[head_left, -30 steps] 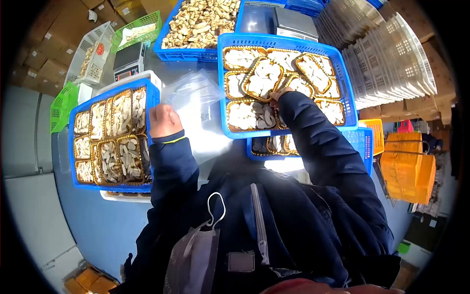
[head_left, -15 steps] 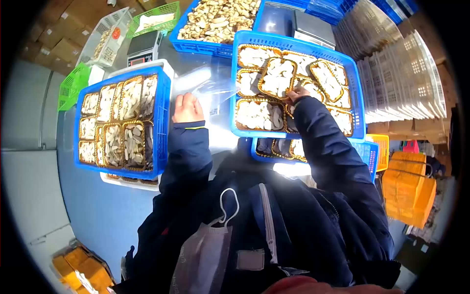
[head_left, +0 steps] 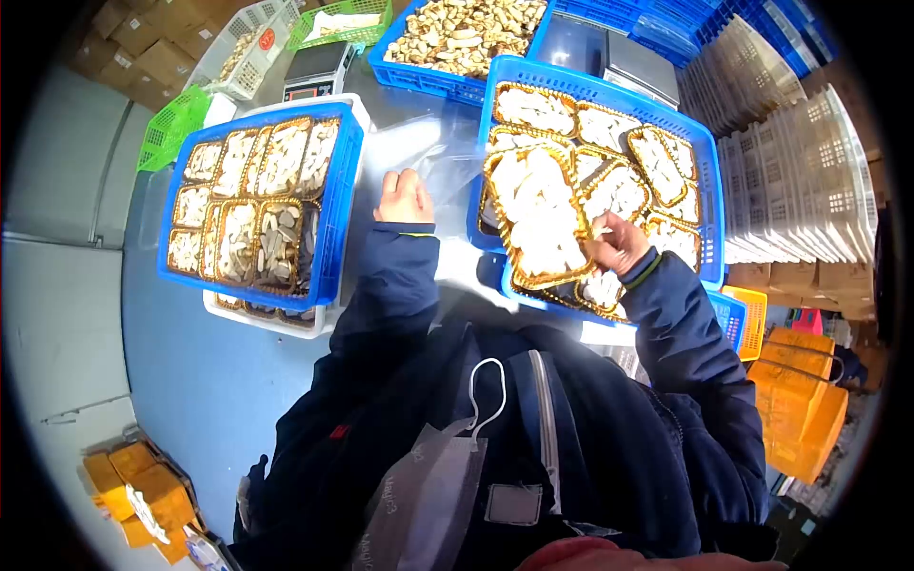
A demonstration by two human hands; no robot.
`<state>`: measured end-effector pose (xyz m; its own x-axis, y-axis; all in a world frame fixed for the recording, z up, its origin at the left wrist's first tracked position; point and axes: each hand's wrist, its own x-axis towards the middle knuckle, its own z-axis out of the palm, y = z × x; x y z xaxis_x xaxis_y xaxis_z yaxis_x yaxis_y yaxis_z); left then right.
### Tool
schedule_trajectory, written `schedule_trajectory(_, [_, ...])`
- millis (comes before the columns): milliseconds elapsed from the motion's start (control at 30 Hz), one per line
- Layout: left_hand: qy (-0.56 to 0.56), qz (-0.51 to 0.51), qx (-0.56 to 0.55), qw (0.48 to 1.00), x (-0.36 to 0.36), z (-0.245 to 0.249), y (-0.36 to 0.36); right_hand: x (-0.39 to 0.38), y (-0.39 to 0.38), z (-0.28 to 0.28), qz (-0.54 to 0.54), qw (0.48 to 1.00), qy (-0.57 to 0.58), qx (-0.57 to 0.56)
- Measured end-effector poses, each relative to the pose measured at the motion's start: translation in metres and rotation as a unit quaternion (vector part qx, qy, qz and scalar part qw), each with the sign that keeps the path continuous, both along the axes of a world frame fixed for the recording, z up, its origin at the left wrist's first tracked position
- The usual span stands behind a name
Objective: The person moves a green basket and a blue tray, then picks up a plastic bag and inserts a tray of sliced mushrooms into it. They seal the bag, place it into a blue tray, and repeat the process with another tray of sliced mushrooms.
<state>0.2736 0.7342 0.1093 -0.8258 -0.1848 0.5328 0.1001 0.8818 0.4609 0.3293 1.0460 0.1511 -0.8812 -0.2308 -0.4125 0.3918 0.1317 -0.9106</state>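
My right hand [head_left: 619,244] grips the edge of a gold-rimmed tray of sliced mushrooms [head_left: 541,211], held tilted over the right blue crate [head_left: 706,190]. Below and beside it, more trays of sliced mushrooms [head_left: 535,108] fill that crate, some stacked askew on others. My left hand [head_left: 404,198] is at the steel table, its fingers curled in; whatever may be in them is hidden. Beside its fingertips lies clear plastic film [head_left: 428,145]. The left blue crate [head_left: 328,228], filled with similar trays, stands just left of this hand.
Behind are a blue crate of whole mushrooms [head_left: 428,80] and two scales [head_left: 319,68] [head_left: 640,71]. White baskets [head_left: 795,176] are stacked at the right. Another blue crate [head_left: 728,319] sits under the right one. Orange boxes [head_left: 800,400] stand on the floor at right.
My right hand has lifted the tray from the stack and brought it nearer to me, above the crate's front edge. My left hand remains by the film, fingers still curled. The view has shifted slightly.
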Motion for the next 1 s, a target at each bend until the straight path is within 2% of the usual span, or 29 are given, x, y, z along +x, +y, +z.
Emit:
schedule_trajectory(133, [-0.071,-0.027,0.042,0.996,0.022,0.001,0.002,0.015,-0.025,0.002,0.078,0.996,-0.032,-0.029])
schedule_trajectory(167, [-0.086,-0.045,0.065,0.993,0.028,0.002,-0.001,0.017,-0.033,0.015,0.1,0.994,-0.045,0.017])
schedule_trajectory(200, [-0.101,-0.062,0.087,0.989,0.034,0.002,-0.002,0.018,-0.035,0.012,0.123,0.991,-0.045,-0.004])
schedule_trajectory(433, [-0.035,-0.11,0.103,0.988,0.073,0.0,-0.019,0.018,-0.049,0.004,0.205,0.976,-0.077,-0.021])
schedule_trajectory(533, [-0.05,-0.101,0.179,0.977,0.084,-0.017,-0.026,0.021,-0.052,0.002,0.217,0.972,-0.085,-0.011])
schedule_trajectory(567, [0.0,-0.075,0.15,0.986,0.087,-0.021,-0.026,0.022,-0.052,-0.003,0.221,0.972,-0.081,0.003])
schedule_trajectory(700, [0.01,-0.069,0.103,0.992,0.101,-0.016,-0.03,0.027,-0.054,-0.012,0.208,0.974,-0.085,-0.016])
schedule_trajectory(833, [0.071,-0.059,0.045,0.995,0.109,-0.012,-0.03,0.036,-0.057,-0.015,0.192,0.98,-0.05,-0.022])
schedule_trajectory(1000, [0.061,-0.092,0.053,0.992,0.126,-0.014,-0.022,0.048,-0.066,-0.024,0.142,0.988,-0.038,-0.046])
